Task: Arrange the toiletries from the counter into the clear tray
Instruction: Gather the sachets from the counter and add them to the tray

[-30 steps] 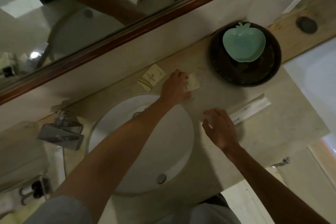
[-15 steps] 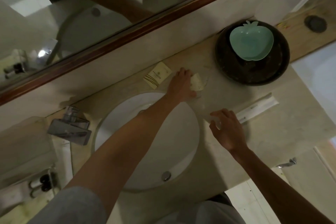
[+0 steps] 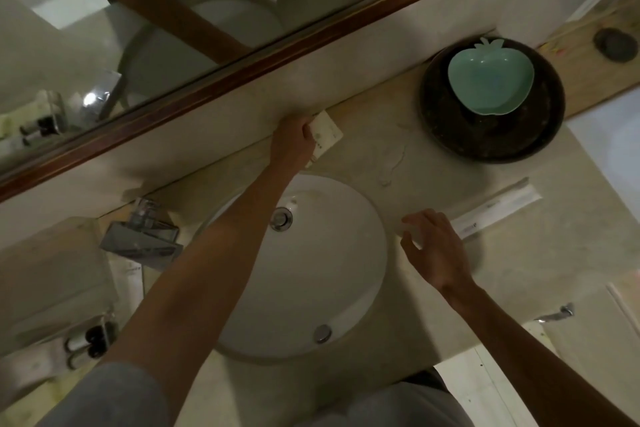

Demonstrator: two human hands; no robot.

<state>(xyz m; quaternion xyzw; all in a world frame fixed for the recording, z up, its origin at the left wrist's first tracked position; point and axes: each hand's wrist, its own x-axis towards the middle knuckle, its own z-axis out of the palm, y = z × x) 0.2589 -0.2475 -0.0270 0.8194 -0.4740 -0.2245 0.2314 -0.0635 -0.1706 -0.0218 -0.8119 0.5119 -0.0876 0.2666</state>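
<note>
toiletries: our left hand [image 3: 292,142] has moved off the clear tray [image 3: 391,163] and now grips the cream packet [image 3: 325,135] by the wall | right hand [image 3: 434,248] relaxed, empty, beside the long sachet [image 3: 498,210] | next into tray

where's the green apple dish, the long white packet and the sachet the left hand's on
green apple dish [image 3: 490,78], head view, on its inner bowl
long white packet [image 3: 498,210], head view, mid-length of the wrapper
cream sachet [image 3: 327,133], head view, on its face beside the fingers
left hand [image 3: 292,144], head view, back of hand
</note>
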